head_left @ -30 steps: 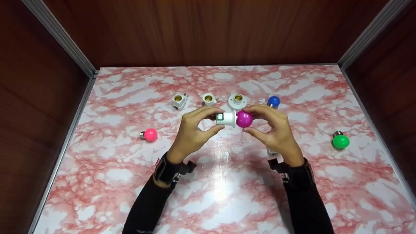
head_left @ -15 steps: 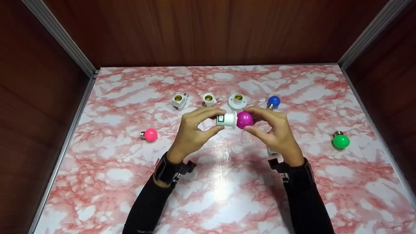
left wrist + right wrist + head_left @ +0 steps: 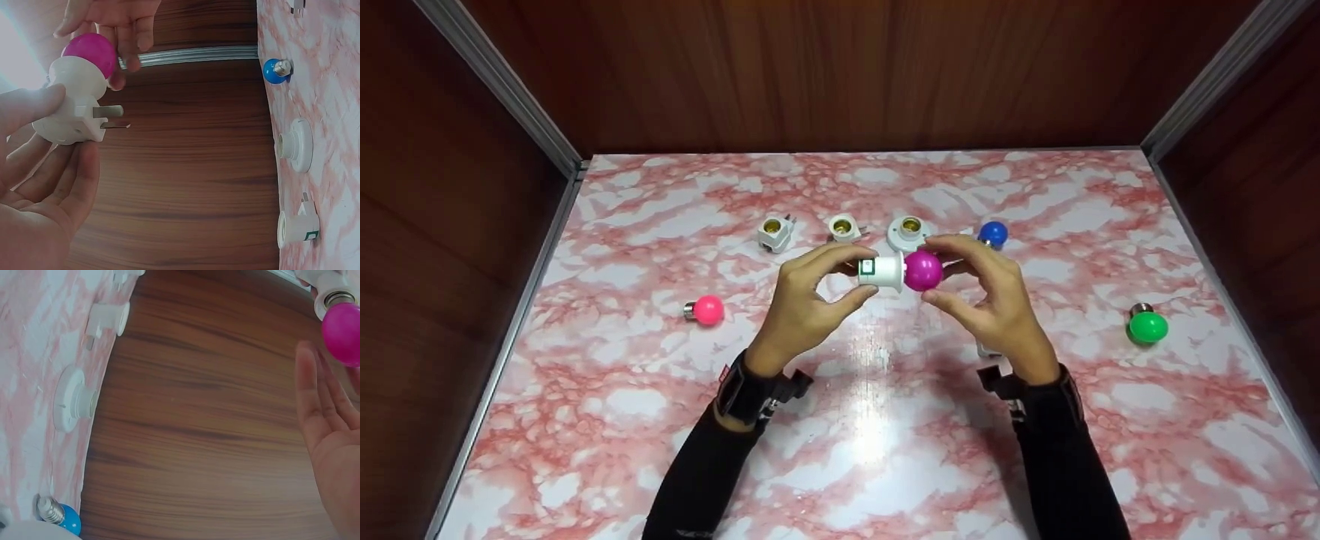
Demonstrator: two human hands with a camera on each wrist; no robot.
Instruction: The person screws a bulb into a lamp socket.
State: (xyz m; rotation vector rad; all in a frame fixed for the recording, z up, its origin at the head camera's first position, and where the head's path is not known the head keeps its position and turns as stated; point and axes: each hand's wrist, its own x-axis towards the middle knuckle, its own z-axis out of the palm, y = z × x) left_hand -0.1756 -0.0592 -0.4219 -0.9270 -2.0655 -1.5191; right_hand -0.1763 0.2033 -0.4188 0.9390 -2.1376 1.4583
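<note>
My left hand pinches a white plug-in lamp socket between thumb and fingers, above the table and turned sideways. Its two flat prongs stick out in the left wrist view. A magenta light bulb sits in the socket's mouth; some of its metal screw base shows at the rim in the right wrist view. Around the bulb, my right hand has its thumb and fingers spread. Its fingers look fairly straight and stand a little apart from the glass.
Along the back stand two white plug sockets, a round-based socket and a blue bulb. A pink bulb lies left, a green bulb right. A white piece is partly hidden under my right wrist.
The right fingers have loosened from the bulb and spread, the index finger rising off it. The socket and bulb dipped slightly, then came back up. The left hand keeps its grip.
</note>
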